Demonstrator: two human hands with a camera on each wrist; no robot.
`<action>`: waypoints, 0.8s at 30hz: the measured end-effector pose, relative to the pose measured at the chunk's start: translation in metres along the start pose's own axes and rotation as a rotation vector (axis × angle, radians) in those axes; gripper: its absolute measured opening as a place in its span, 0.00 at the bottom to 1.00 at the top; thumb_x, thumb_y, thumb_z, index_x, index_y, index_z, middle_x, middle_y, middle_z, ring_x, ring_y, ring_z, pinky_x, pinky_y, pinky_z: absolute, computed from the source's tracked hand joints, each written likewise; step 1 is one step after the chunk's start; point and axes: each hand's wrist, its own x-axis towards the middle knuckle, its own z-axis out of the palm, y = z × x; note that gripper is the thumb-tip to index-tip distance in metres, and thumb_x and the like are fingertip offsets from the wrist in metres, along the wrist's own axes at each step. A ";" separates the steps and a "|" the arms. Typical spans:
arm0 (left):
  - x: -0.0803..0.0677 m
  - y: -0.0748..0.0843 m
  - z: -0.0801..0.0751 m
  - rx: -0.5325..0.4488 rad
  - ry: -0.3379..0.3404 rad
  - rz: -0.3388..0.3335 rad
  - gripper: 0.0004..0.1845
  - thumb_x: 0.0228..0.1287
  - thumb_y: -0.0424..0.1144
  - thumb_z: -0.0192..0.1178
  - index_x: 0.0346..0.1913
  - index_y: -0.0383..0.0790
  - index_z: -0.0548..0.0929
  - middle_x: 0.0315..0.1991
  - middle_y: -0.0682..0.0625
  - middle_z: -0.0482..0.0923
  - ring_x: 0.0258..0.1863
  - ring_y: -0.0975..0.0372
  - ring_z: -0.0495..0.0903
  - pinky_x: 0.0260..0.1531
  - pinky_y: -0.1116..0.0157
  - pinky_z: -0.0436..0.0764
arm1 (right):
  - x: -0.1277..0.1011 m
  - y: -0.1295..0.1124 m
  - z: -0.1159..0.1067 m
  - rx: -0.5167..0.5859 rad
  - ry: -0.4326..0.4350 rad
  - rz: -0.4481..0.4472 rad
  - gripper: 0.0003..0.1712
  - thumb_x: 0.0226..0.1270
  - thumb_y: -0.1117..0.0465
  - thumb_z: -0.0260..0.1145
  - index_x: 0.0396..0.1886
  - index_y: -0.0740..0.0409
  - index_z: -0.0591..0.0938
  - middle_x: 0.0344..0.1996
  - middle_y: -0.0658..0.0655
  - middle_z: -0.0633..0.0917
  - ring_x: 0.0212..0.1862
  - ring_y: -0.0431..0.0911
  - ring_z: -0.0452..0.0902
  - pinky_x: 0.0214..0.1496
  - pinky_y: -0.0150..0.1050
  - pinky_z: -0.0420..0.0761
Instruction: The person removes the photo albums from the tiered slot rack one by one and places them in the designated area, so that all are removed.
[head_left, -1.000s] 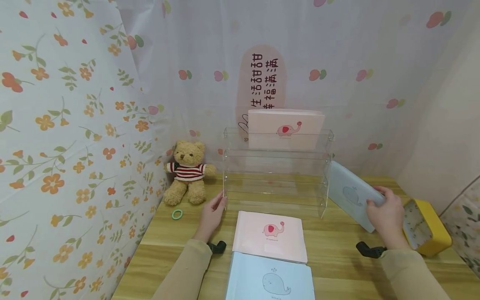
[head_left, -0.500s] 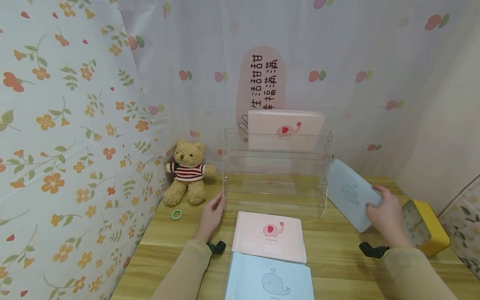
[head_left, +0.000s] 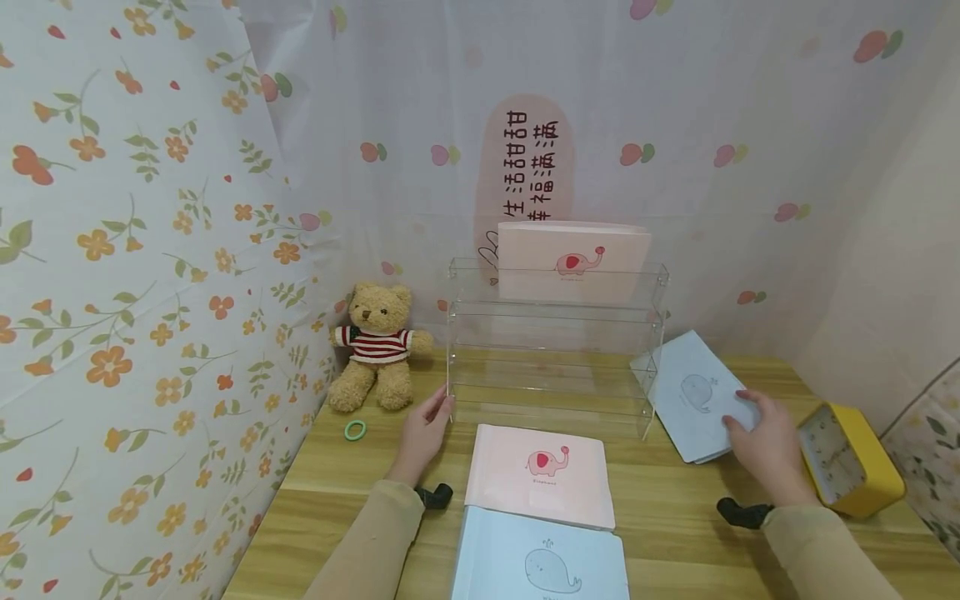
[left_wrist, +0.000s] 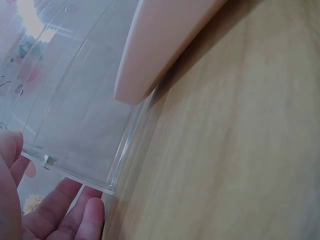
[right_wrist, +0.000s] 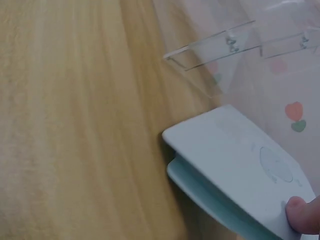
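My right hand (head_left: 768, 437) pinches a light blue notebook (head_left: 693, 392) with a whale drawing at its right end, thumb on the front cover. The notebook leans at a slant beside the right end of a clear acrylic display rack (head_left: 555, 379). In the right wrist view its covers part slightly along the lower side, above the wood, and my thumb (right_wrist: 302, 215) presses the cover. My left hand (head_left: 425, 429) holds the rack's left side panel, with fingers (left_wrist: 55, 207) around its lower edge. A pink elephant notebook (head_left: 573, 258) stands in the rack's top tier.
Another pink elephant notebook (head_left: 540, 475) lies flat before the rack, with a blue whale notebook (head_left: 543, 554) nearer me. A teddy bear (head_left: 377, 346) and a green ring (head_left: 355, 430) are at left. A yellow clock (head_left: 855, 462) stands close beside my right hand. Patterned curtains surround the table.
My right hand has turned the blue notebook, tipping it back and swinging its left end behind the rack's right side. The hand shifted slightly left. My left hand stays on the rack.
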 end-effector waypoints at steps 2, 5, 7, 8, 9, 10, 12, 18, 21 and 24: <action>0.000 -0.001 0.000 0.005 -0.002 0.002 0.25 0.83 0.53 0.64 0.76 0.50 0.83 0.67 0.42 0.88 0.67 0.48 0.87 0.69 0.46 0.85 | 0.000 0.005 0.004 -0.004 -0.010 0.001 0.32 0.79 0.63 0.65 0.76 0.74 0.71 0.74 0.87 0.67 0.74 0.84 0.61 0.75 0.81 0.62; -0.001 -0.002 0.000 0.008 -0.004 -0.002 0.26 0.83 0.53 0.64 0.76 0.51 0.82 0.68 0.42 0.87 0.68 0.48 0.87 0.70 0.46 0.84 | -0.002 0.011 0.010 -0.014 -0.020 0.012 0.32 0.79 0.62 0.66 0.75 0.74 0.72 0.74 0.87 0.68 0.74 0.84 0.62 0.75 0.80 0.63; -0.001 -0.002 0.000 0.012 -0.005 -0.003 0.26 0.83 0.54 0.64 0.76 0.50 0.82 0.68 0.42 0.88 0.68 0.48 0.87 0.69 0.46 0.84 | -0.003 0.013 0.013 -0.024 -0.027 0.024 0.32 0.79 0.62 0.66 0.74 0.75 0.72 0.73 0.87 0.69 0.74 0.84 0.63 0.75 0.80 0.64; -0.001 -0.002 0.000 0.015 -0.005 -0.001 0.26 0.83 0.54 0.63 0.76 0.50 0.82 0.67 0.42 0.88 0.67 0.48 0.87 0.69 0.46 0.85 | -0.004 0.014 0.014 -0.027 -0.031 0.033 0.31 0.80 0.61 0.66 0.74 0.75 0.72 0.73 0.87 0.68 0.73 0.84 0.63 0.74 0.80 0.64; -0.001 -0.002 0.000 0.014 -0.006 -0.001 0.27 0.83 0.54 0.63 0.76 0.49 0.82 0.67 0.41 0.88 0.67 0.47 0.87 0.69 0.45 0.85 | -0.005 0.015 0.015 -0.032 -0.033 0.042 0.31 0.80 0.61 0.65 0.74 0.74 0.72 0.73 0.87 0.68 0.73 0.83 0.63 0.74 0.79 0.64; -0.001 -0.001 0.000 0.011 -0.008 0.001 0.27 0.83 0.54 0.63 0.76 0.48 0.82 0.67 0.41 0.88 0.67 0.47 0.87 0.69 0.45 0.85 | -0.005 0.016 0.016 -0.036 -0.038 0.053 0.31 0.81 0.60 0.65 0.74 0.74 0.72 0.73 0.87 0.68 0.74 0.83 0.62 0.74 0.79 0.65; -0.001 -0.001 0.000 0.009 -0.009 0.004 0.27 0.83 0.54 0.63 0.77 0.48 0.82 0.66 0.41 0.88 0.66 0.47 0.88 0.68 0.45 0.85 | -0.006 0.017 0.018 -0.037 -0.048 0.074 0.31 0.81 0.59 0.64 0.75 0.73 0.71 0.74 0.87 0.67 0.74 0.83 0.62 0.75 0.79 0.64; 0.000 0.001 0.000 0.006 -0.006 -0.005 0.27 0.83 0.55 0.64 0.77 0.51 0.81 0.66 0.43 0.89 0.66 0.48 0.88 0.69 0.45 0.85 | -0.006 0.017 0.023 -0.046 -0.080 0.127 0.32 0.83 0.58 0.63 0.77 0.70 0.70 0.77 0.85 0.65 0.77 0.83 0.60 0.77 0.79 0.63; -0.001 0.002 -0.001 0.007 -0.009 -0.004 0.27 0.83 0.55 0.63 0.77 0.51 0.81 0.67 0.43 0.88 0.66 0.48 0.88 0.69 0.46 0.85 | -0.005 0.018 0.026 -0.054 -0.085 0.128 0.32 0.83 0.58 0.63 0.77 0.70 0.71 0.78 0.85 0.66 0.77 0.83 0.60 0.77 0.79 0.63; -0.001 0.001 -0.001 0.008 -0.014 -0.001 0.27 0.83 0.54 0.63 0.78 0.50 0.81 0.67 0.43 0.88 0.66 0.48 0.88 0.69 0.46 0.85 | -0.007 0.020 0.029 -0.059 -0.082 0.108 0.31 0.82 0.58 0.63 0.76 0.71 0.71 0.76 0.85 0.67 0.75 0.83 0.61 0.75 0.80 0.64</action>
